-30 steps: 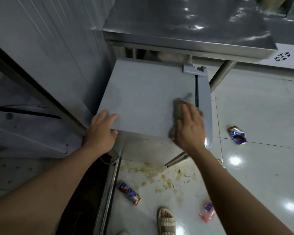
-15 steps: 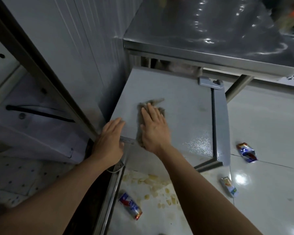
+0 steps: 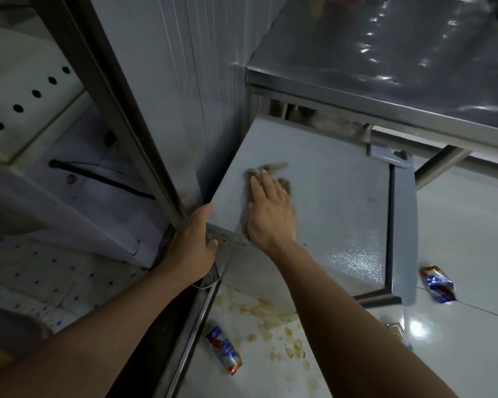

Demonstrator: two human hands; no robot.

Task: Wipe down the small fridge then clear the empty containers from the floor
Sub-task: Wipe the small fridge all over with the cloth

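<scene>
**Wiping the fridge top; cans not yet cleared**

You are in the first step. Your right hand (image 3: 272, 214) lies flat, fingers straight and together, pressing a crumpled grey-brown cloth (image 3: 266, 175) onto the top of the small pale-grey fridge (image 3: 337, 214), near its left rear part. Your left hand (image 3: 191, 248) grips the fridge's near left corner, fingers curled over the edge, steadying it.

The next move likely calls for sweeping the cloth rightward toward the hinge and the door edge.

The fridge sits tucked under a steel table (image 3: 385, 81); its top is matte and pebbled, with a sheen near the front. On the tiled floor lie a crushed red-and-blue can (image 3: 223, 349) among yellowish stains and another crushed can (image 3: 437, 284) right of the fridge.
</scene>
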